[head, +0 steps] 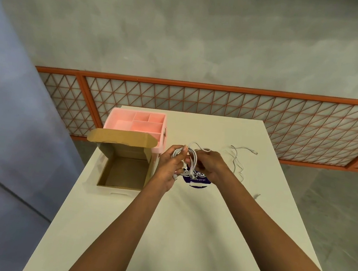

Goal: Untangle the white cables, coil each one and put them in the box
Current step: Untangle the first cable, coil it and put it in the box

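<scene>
A bundle of white cables (190, 156) hangs in loops between both hands, a little above the white table (185, 235). My left hand (169, 167) grips the loops from the left, with a plug end showing near its palm. My right hand (211, 166) pinches the same bundle from the right. Another white cable (238, 161) lies loose and wavy on the table to the right, its plug end toward the far edge. The open cardboard box (123, 169) stands empty at the table's left side, lid flap raised at the back.
A pink plastic organiser (139, 122) with several compartments sits right behind the box. A round purple sticker (196, 181) marks the table under my hands. A small plug tip (257, 196) lies near the right table edge. An orange lattice fence (221, 104) runs beyond the table.
</scene>
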